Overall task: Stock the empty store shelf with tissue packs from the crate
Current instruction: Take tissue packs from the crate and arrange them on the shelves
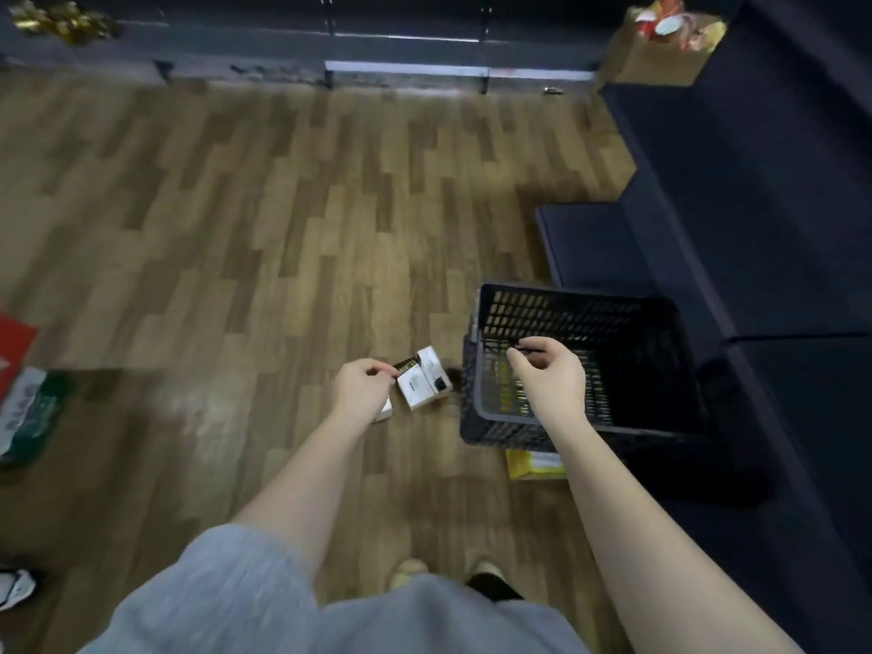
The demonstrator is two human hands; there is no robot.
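Note:
A black plastic crate [490,361] stands on the wooden floor beside the dark shelf [755,219] at the right. My left hand [363,387] is shut on white tissue packs [422,380], held just left of the crate. My right hand [549,365] hovers over the crate's near rim with its fingers loosely curled and nothing visible in them. The crate's inside looks dark, and I cannot make out packs in it.
A yellow package [535,464] lies on the floor under the crate's near edge. A cardboard box with red items [660,44] sits at the shelf's far end. Red and green packaging [23,398] lies at the left edge. My feet [448,575] are below.

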